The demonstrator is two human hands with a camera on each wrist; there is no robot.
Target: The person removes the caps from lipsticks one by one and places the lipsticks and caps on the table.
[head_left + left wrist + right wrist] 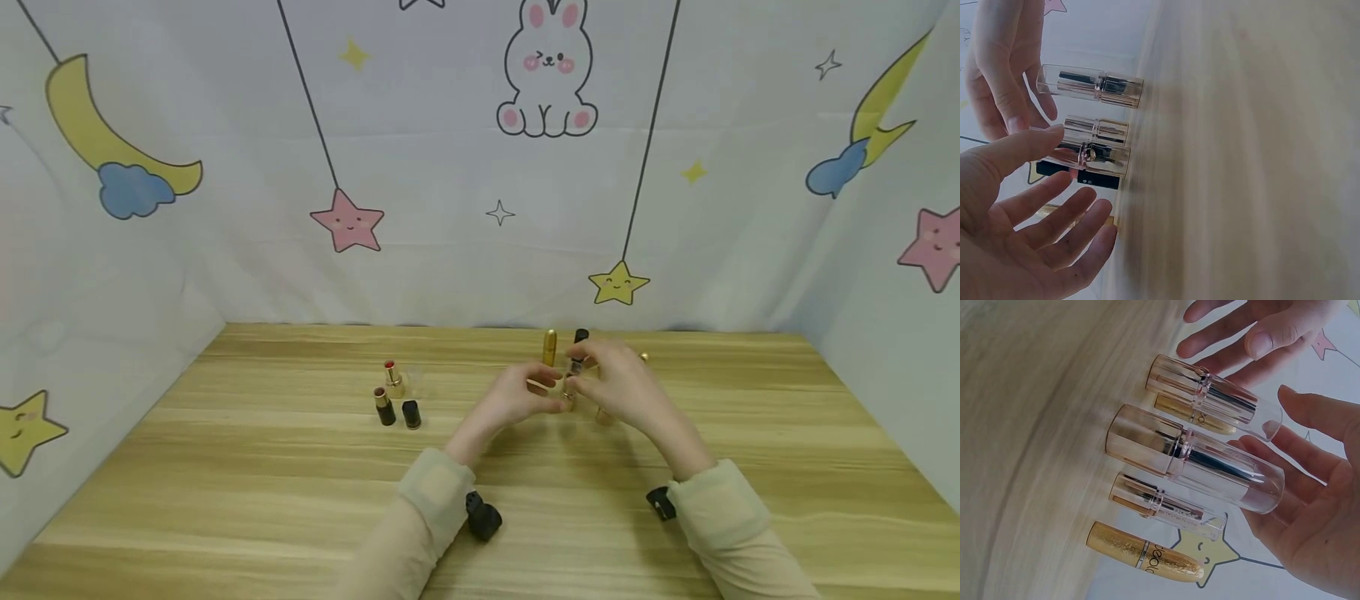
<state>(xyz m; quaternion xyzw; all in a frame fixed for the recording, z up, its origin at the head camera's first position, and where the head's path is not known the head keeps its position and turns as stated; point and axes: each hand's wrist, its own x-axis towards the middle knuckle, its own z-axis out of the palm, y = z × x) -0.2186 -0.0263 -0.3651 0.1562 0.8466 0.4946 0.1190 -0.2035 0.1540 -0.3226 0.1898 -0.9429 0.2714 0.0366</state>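
Note:
In the head view my left hand (521, 393) and right hand (622, 383) flank a lipstick with a clear cap (568, 392), standing upright on the table. My left fingers (1079, 231) are spread and relaxed, with the thumb close by a clear-capped tube in the left wrist view. The thumb and fingers of my right hand (1316, 481) stand loosely apart around the cap end of a clear lipstick (1210, 400). Beside it are a larger clear tube (1191, 459), a smaller clear tube (1166, 506) and a gold glittery lipstick (1141, 550). Neither hand visibly grips anything.
Another gold lipstick (550, 347) and a black tube (581, 336) stand behind the hands. To the left are an uncapped red lipstick (393, 382), a black-based lipstick (384, 407), a black cap (411, 414) and a clear cap (416, 382). A printed curtain (450, 283) borders the wooden table (262, 500).

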